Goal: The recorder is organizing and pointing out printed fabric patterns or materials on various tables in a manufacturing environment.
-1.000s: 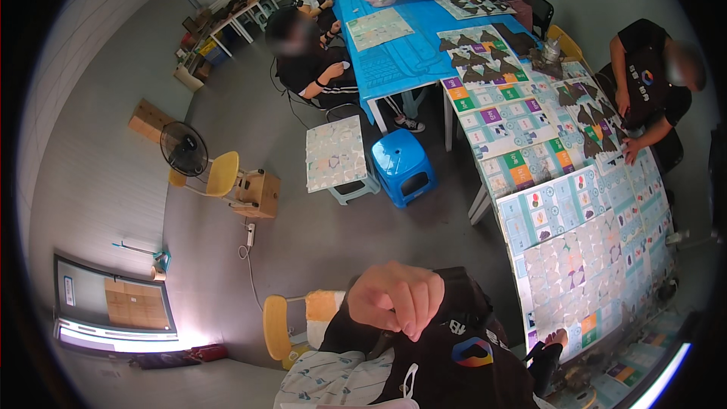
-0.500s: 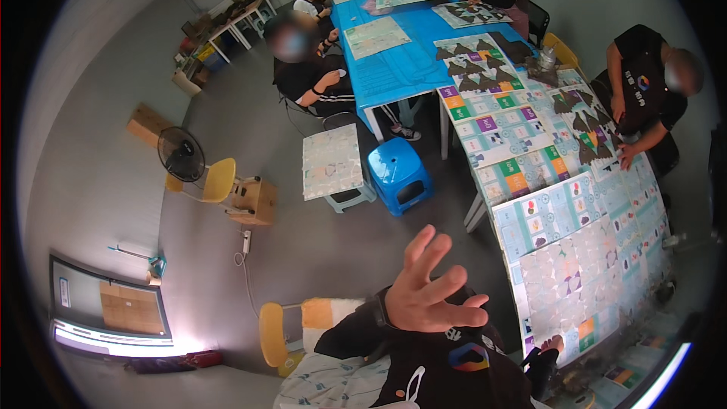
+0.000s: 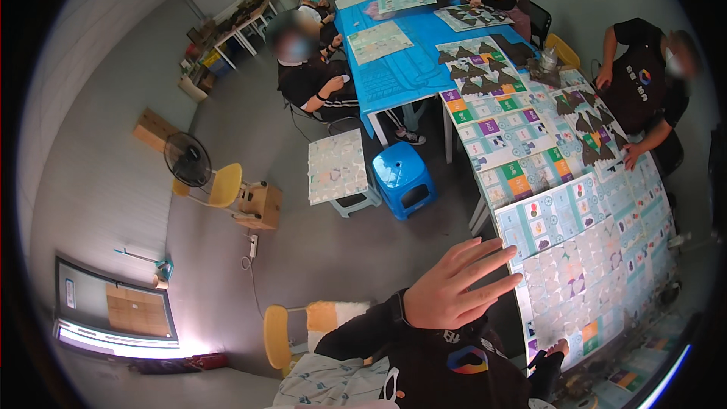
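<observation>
My left hand point(image 3: 463, 288), with a dark watch at its wrist, is raised in front of my body with fingers stretched and apart. It holds nothing, and its fingertips reach toward the left edge of the printed table surface point(image 3: 541, 216). Low on the right, my right hand point(image 3: 559, 348) is small in view beside the near edge of a board covered with pale, thin pieces point(image 3: 560, 280). Its fingers are too hidden to show whether they grip anything. Farther up the table lie boards of dark, roughly triangular pieces point(image 3: 594, 132).
A co-worker point(image 3: 640, 83) leans over the table's right side; others sit around the blue-covered table point(image 3: 413, 60). On the floor stand a blue stool point(image 3: 405, 174), a small stand topped with a pale board point(image 3: 337, 167), a fan point(image 3: 187, 159) and a yellow chair point(image 3: 276, 333).
My left hand has moved right and turned, its fingers now pointing toward the table. The co-worker on the right has drawn one hand back. The whole view has shifted slightly.
</observation>
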A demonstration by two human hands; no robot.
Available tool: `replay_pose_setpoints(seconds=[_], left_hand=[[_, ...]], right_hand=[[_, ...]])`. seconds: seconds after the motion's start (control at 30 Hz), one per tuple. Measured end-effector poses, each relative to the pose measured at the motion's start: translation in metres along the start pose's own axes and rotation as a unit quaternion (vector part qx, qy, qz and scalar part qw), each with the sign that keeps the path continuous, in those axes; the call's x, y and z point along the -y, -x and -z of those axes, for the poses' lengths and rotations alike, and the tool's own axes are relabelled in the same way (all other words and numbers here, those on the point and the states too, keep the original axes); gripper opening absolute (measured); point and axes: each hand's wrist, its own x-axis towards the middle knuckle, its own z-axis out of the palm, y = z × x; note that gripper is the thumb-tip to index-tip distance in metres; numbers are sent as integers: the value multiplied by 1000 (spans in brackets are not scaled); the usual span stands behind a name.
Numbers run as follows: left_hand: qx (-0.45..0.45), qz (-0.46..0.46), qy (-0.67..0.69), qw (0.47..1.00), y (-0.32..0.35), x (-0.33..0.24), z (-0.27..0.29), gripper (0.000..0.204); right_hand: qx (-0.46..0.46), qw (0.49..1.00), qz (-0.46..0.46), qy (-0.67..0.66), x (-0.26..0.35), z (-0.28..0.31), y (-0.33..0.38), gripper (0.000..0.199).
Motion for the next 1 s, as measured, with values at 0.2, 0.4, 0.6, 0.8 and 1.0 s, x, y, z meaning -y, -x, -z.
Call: replay_pose_setpoints(seconds=[0.2, 0.4, 0.6, 0.8, 1.0], left_hand=[[66, 31, 35, 997, 18, 9, -13, 49], [93, 57, 39, 993, 32, 19, -24, 55], [-113, 264, 756, 588, -32, 27, -49, 84], [411, -107, 390, 817, -37, 19, -38, 37], [395, 96, 311, 859, 12, 48, -55, 37]], right_hand=[[10, 1000, -13, -7, -5, -8, 5, 27], [13, 1000, -22, -9, -3, -10, 12, 27], [24, 999, -24, 23, 1, -14, 40, 27], [24, 1000, -4, 13, 37, -18, 39, 28], [17, 1000, -11, -18, 27, -16, 41, 28]])
